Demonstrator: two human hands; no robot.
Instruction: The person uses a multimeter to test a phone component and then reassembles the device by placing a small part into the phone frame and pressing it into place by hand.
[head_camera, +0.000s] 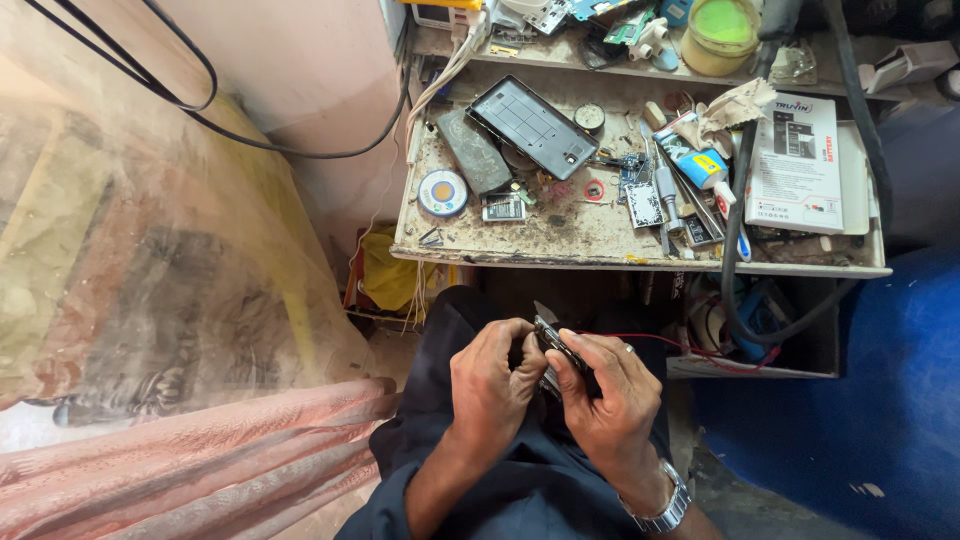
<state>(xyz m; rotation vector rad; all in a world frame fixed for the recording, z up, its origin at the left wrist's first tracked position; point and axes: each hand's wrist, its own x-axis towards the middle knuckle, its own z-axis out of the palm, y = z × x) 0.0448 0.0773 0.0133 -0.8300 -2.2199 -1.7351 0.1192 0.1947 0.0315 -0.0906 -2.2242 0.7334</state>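
Both hands together over the lap, clamped on one small dark flat phone-like device (552, 340). Left hand (490, 385) grips its left edge, fingers curled. Right hand (605, 395) holds the right edge, thumb along the top; silver metal wristwatch (660, 505) on that wrist. Thin red wire (690, 345) runs right from the device. Above, a grimy tabletop (590, 240) carries a black rectangular phone back cover (533, 127), a round solder spool (443, 192), and a white printed box (795, 165).
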